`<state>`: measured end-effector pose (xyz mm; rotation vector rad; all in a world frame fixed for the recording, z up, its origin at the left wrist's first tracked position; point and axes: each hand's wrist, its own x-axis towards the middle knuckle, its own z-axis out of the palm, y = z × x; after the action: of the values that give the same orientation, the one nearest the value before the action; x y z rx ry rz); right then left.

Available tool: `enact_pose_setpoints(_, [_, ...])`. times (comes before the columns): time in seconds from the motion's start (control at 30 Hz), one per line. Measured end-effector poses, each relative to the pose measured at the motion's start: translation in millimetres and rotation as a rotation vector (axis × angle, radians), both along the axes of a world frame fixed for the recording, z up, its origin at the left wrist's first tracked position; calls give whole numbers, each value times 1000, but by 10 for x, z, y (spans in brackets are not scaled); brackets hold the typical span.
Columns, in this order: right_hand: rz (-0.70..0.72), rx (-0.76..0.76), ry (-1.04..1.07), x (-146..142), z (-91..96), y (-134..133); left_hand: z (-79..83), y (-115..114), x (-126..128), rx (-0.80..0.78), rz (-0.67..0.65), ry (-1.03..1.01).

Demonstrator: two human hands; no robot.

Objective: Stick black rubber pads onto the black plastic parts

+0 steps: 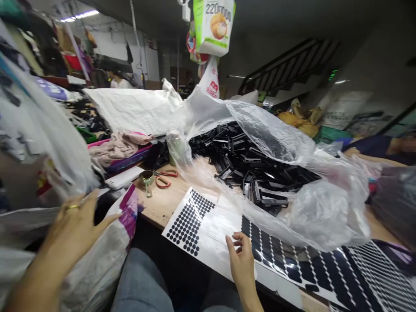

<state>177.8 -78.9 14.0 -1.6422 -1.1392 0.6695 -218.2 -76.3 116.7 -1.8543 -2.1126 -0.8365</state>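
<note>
Hovering at the lower left of the frame, the left hand (73, 225) is spread wide, thumb held well apart from the fingers, above a white sack (97, 264) with a purple patch; no object is seen gripped in it, and whether the sack is touched cannot be told. At the lower centre, the right hand (242, 255) is half open, its fingers loosely curled and a gap left between thumb and forefinger; nothing is seen held. Beneath it, across the lower centre, a white sheet (224, 219) is laid on the wooden table (154, 209), its left part covered with rows of black dots (186, 225). Right of that hand, sheets of black pieces (279, 249) are spread toward the lower right. Black plastic parts (234, 151) are heaped right of centre, partly covered by a clear plastic bag (273, 134). Red-handled scissors (164, 183) are placed left of centre.
</note>
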Motion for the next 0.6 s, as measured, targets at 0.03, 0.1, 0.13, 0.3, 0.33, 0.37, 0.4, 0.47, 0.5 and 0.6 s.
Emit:
enact_pose_setpoints(0.03, [9,-9,11,21,-3,-14,-9,165,200,26,-32,18])
enact_pose_setpoints(0.1, [24,-27,22,74,2,-57,-28,588,808,29,-214,14])
enact_pose_setpoints(0.13, [32,-34,22,106,6,-86,-47,827,1170,17,-342,-43])
enact_pose_setpoints(0.3, [12,-53,36,298,-47,-251,-262,2015,2710,-279,-695,-114])
enact_pose_setpoints(0.33, [-17,-48,40,343,-85,-275,-316,2211,2885,-303,-706,-109])
enact_pose_setpoints(0.37, [-54,-37,43,390,-132,-293,-368,2385,3014,-316,-709,-103])
enact_pose_setpoints(0.4, [-94,-21,48,438,-187,-306,-417,2535,3101,-322,-714,-97])
enact_pose_setpoints(0.47, [-178,17,61,530,-309,-310,-500,2765,3190,-338,-731,-73])
enact_pose_setpoints(0.5, [-215,34,68,567,-370,-303,-532,2849,3207,-345,-746,-57])
enact_pose_setpoints(0.6, [-274,60,89,622,-500,-236,-581,3024,3216,-363,-808,-7])
